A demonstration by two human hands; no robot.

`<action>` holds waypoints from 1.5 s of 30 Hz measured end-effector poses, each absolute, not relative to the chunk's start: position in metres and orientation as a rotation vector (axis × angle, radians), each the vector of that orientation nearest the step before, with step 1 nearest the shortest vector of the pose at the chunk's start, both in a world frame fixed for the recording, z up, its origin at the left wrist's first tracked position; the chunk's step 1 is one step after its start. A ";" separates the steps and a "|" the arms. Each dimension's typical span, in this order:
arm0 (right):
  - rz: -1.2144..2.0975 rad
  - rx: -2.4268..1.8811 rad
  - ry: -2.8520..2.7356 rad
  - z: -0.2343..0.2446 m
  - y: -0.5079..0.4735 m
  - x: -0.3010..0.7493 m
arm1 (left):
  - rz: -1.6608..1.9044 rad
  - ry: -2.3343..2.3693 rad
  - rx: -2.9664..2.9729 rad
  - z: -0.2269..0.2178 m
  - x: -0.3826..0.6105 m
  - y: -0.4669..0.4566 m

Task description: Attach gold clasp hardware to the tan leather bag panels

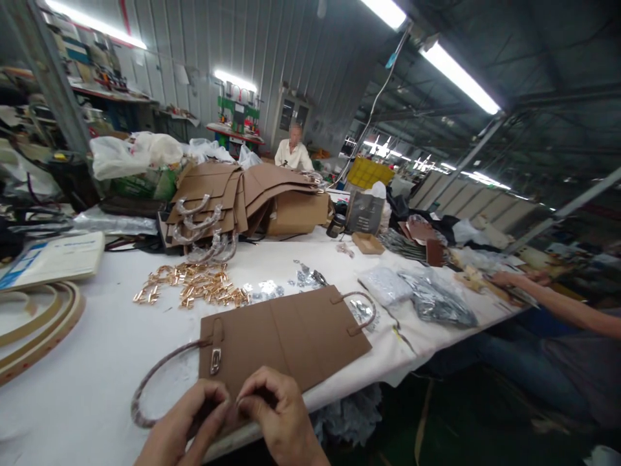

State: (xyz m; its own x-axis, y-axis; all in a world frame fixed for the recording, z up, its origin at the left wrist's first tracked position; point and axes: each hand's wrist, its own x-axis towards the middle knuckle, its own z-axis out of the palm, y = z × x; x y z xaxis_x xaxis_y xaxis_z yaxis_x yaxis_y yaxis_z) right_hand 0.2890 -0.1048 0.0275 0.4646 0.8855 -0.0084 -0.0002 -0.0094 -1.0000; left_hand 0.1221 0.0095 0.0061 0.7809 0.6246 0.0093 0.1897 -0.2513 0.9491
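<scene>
At the far left of the white-covered bench (101,362), curved tan strips (68,323) lie beside a booklet (58,255). Next comes the looped handle (137,395) at the left end of a flat brown bag panel (286,343), with gold-coloured fittings (191,281) scattered beyond it. The left hand (196,414) is at the panel's near left corner, its thumb and fingers bent toward each other. Just to its right, the right hand (279,414) curls the same way, fingertips almost meeting the left's. The panel spreads beyond both grips and out to the right; whether either grip is closed on its edge or something small, I cannot tell. Farther right, clear plastic packets (436,298) lie near a co-worker's arm (567,304).
</scene>
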 end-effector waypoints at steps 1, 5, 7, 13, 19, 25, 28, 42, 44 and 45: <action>0.823 -1.429 -0.809 0.022 -0.101 0.300 | 0.482 0.664 1.780 0.004 0.127 0.019; 0.661 -1.533 -0.728 -0.013 -0.086 0.344 | 0.581 0.813 1.818 0.012 0.159 0.077; 0.606 -1.579 -0.749 -0.031 -0.084 0.360 | 0.616 0.853 1.925 0.019 0.180 0.112; 0.507 -1.578 -0.701 -0.065 -0.092 0.375 | 0.504 0.827 2.347 0.016 0.237 0.194; 0.545 -1.541 -0.616 -0.070 -0.092 0.373 | 0.211 0.510 2.534 -0.001 0.282 0.223; 0.522 -1.540 -0.640 -0.065 -0.092 0.372 | 0.025 0.293 2.584 -0.015 0.306 0.238; 0.518 -1.550 -0.641 -0.064 -0.092 0.372 | 0.016 0.256 2.589 -0.019 0.304 0.241; 0.518 -1.538 -0.605 -0.067 -0.093 0.372 | 0.251 0.473 2.629 -0.030 0.273 0.247; 0.523 -1.535 -0.591 -0.071 -0.093 0.373 | 0.312 0.495 2.626 -0.034 0.265 0.248; 0.526 -1.534 -0.583 -0.073 -0.093 0.373 | 0.340 0.496 2.623 -0.036 0.261 0.248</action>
State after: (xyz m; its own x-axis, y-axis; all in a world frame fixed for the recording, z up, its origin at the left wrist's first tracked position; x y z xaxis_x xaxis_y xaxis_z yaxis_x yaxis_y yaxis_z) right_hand 0.3729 -0.0933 -0.0726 0.7609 0.6485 0.0218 0.0452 -0.0195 -0.9988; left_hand 0.2610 0.2485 -0.0359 0.9051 0.3964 0.1540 0.2863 -0.8358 0.4685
